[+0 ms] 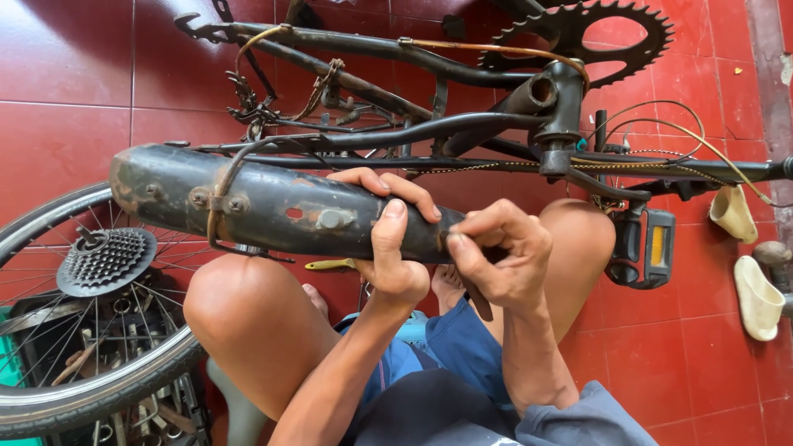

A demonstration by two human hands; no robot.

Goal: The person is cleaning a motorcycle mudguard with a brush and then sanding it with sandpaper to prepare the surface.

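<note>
A rusty black bicycle mudguard [248, 206] lies across my knees, with a bent metal stay and bolts on its side. My left hand [392, 239] wraps around its right part, thumb on top. My right hand [500, 252] is closed at the mudguard's right end, pinching it; a thin dark tool seems to stick out below the fingers. A black bicycle frame [462, 124] lies upside down just beyond the mudguard, with a toothed chainring [611, 33] at the top right.
A bicycle wheel [83, 388] with a sprocket cassette [106, 260] lies at the left over a crate of tools. A black pedal [648, 248] with an orange reflector hangs at right. Two pale sandals [756, 293] sit on the red tiled floor.
</note>
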